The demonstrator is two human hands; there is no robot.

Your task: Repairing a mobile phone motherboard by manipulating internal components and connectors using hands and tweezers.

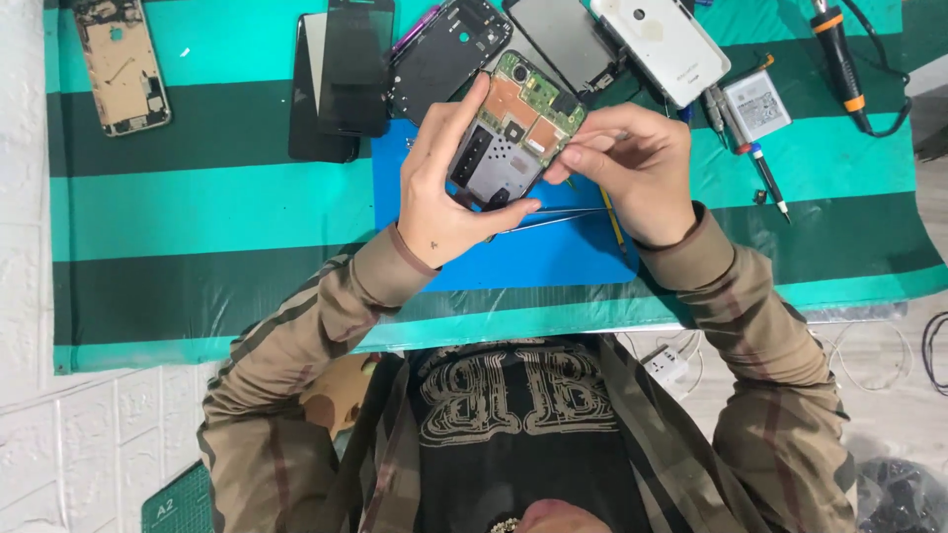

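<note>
Head view: an opened phone point(515, 128), circuit board exposed, is held tilted above a blue mat point(533, 259) at the desk's point(197, 207) middle, gripped by the left hand point(444, 188). The right hand point(632, 168) pinches its upper edge and grips tweezers point(553, 217). Phone frames, screens and a white back cover point(660, 44) line the desk's far edge.

tabletop point(197, 197): covered in teal and dark green striped cloth | wall point(25, 247): white painted brick, at left | floor point(889, 395): pale, at lower right, with white cables point(869, 345) | light: even, soft shadows
</note>
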